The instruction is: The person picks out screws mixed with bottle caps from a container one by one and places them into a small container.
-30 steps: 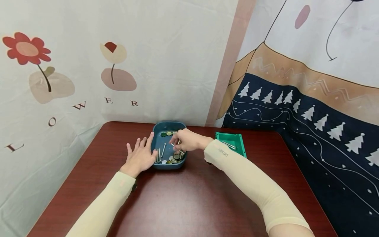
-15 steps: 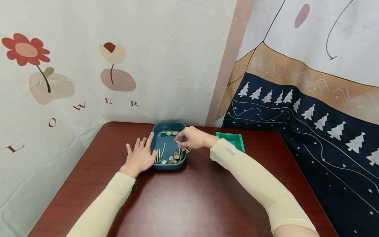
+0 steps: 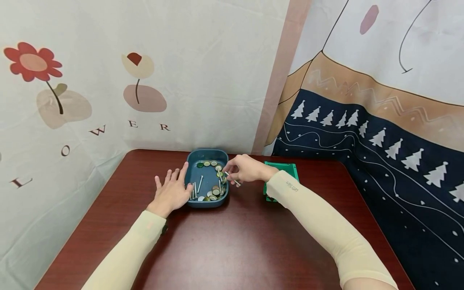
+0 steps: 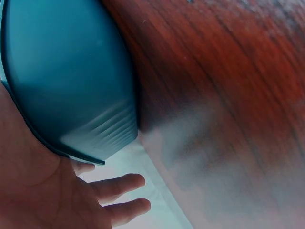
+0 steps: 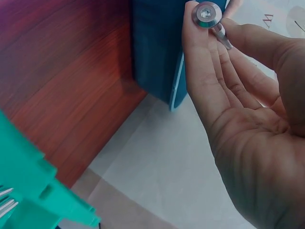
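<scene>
My right hand pinches a silver bolt between thumb and fingers, just off the right rim of a blue tray. In the right wrist view the bolt's round socket head faces the camera. My left hand, fingers spread, rests against the tray's left rim; the left wrist view shows the palm at the tray wall. Inside the tray lie several bolts and several bottle caps, the caps mostly along the right and near sides.
Right of the tray, partly behind my right forearm, stands a green box; bolts show inside it in the right wrist view. The dark red table meets a printed curtain at the back.
The right hand has lifted the bolt from inside the tray and moved right, past the rim. More of the right-side caps and bolts now show. The left hand has stayed in place.
</scene>
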